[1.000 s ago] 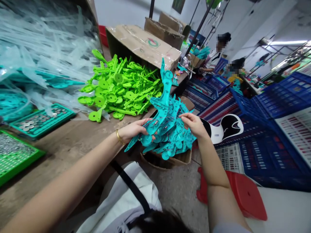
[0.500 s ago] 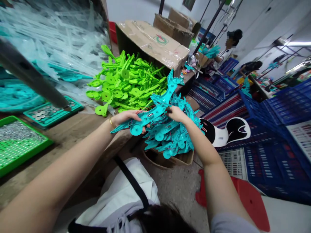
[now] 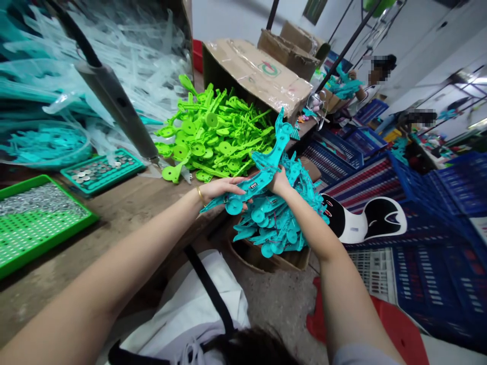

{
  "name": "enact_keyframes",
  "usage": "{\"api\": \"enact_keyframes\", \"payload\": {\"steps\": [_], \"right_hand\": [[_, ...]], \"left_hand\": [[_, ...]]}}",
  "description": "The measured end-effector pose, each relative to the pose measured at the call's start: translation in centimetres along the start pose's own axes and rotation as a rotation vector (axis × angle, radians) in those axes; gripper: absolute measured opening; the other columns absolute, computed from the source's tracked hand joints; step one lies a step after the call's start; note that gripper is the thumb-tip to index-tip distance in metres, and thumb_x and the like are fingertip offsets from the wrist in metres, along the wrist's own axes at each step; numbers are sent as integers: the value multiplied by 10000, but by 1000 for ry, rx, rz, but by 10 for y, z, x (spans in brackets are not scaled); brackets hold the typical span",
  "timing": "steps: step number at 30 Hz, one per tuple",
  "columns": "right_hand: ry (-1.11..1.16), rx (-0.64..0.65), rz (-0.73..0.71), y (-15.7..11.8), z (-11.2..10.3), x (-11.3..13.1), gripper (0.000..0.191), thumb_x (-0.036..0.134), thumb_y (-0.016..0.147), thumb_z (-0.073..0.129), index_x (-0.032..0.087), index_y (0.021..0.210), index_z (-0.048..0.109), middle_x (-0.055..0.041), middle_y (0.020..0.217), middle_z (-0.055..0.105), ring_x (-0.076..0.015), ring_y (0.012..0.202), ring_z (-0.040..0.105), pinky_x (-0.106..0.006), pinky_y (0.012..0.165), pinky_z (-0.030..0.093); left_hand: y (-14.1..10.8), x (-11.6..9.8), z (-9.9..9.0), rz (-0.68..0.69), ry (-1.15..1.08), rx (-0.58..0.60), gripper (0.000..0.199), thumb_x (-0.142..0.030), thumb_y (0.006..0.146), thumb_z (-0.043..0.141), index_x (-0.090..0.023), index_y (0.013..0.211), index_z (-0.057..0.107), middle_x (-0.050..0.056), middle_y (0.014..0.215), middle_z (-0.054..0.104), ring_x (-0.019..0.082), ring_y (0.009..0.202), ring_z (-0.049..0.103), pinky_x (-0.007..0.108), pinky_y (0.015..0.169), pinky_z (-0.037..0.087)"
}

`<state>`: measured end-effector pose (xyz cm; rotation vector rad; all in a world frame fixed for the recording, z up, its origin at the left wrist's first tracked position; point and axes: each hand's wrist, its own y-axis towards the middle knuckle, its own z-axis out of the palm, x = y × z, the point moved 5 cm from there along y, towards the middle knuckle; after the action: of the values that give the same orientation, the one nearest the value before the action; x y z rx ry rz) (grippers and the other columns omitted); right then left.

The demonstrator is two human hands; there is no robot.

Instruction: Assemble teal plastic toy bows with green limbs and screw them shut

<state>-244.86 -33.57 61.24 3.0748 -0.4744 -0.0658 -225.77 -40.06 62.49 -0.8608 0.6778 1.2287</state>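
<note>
A long turquoise plastic shell part (image 3: 261,178), with thin wires and a round disc near one end, is held tilted between my hands. My left hand (image 3: 224,188) is closed around its lower end, thumb on top. On the part's near side, about mid-length, my right hand (image 3: 280,182) grips the edge; its fingertips are partly hidden. Right below lies a heap of similar turquoise parts (image 3: 279,228), piled over a cardboard box (image 3: 294,261). A mound of bright green plastic parts (image 3: 224,132) sits on the bench beyond my left hand.
A dark hanging tool (image 3: 117,99) points down over the workbench (image 3: 125,213). A green tray (image 3: 91,218) of small metal pieces and a teal tray (image 3: 89,190) of metal discs stand left. Blue crates (image 3: 429,263) and a red stool (image 3: 395,319) are right. Two people work farther back.
My view has shifted, so the scene sits farther right. My right hand's fingers have moved from the part's upper edge to farther behind it. Both hands still hold the part.
</note>
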Motion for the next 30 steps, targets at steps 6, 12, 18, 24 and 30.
{"api": "enact_keyframes", "payload": {"steps": [6, 12, 18, 24, 30], "right_hand": [[232, 13, 64, -11, -3, -21, 190, 214, 827, 582, 144, 924, 729, -160, 1076, 714, -291, 1044, 631, -422, 945, 455], [508, -163, 146, -31, -17, -34, 222, 282, 876, 492, 182, 927, 683, -86, 1028, 725, -221, 985, 652, -364, 901, 500], [796, -297, 266, -57, -44, -34, 383, 530, 894, 472, 198, 962, 651, -30, 767, 712, -157, 570, 627, -310, 606, 522], [1125, -68, 515, -99, -67, -24, 629, 782, 772, 505, 169, 707, 631, -12, 494, 595, -78, 309, 391, -239, 335, 278], [913, -35, 690, -142, -46, -15, 495, 690, 744, 624, 226, 888, 529, 28, 598, 604, -138, 394, 529, -275, 406, 415]], "left_hand": [[-11, 3, -10, -39, -48, 28, 622, -291, 753, 758, -159, 1292, 479, 132, 917, 751, 258, 713, 740, 350, 685, 602], [-36, 8, -14, -36, -178, 106, 512, -349, 780, 746, -143, 1182, 505, 139, 931, 744, 267, 732, 740, 351, 670, 600], [-57, 31, 0, -128, -183, 126, 425, -297, 752, 770, -123, 1083, 567, 121, 893, 749, 241, 727, 735, 320, 649, 606], [-61, 57, 27, -294, 24, 259, 390, -283, 726, 813, -179, 1016, 573, 31, 826, 729, 166, 678, 709, 233, 595, 563], [-48, 71, 57, -226, -16, 222, 375, -302, 650, 864, -169, 919, 639, -36, 770, 669, 65, 616, 601, 154, 599, 507]]}}
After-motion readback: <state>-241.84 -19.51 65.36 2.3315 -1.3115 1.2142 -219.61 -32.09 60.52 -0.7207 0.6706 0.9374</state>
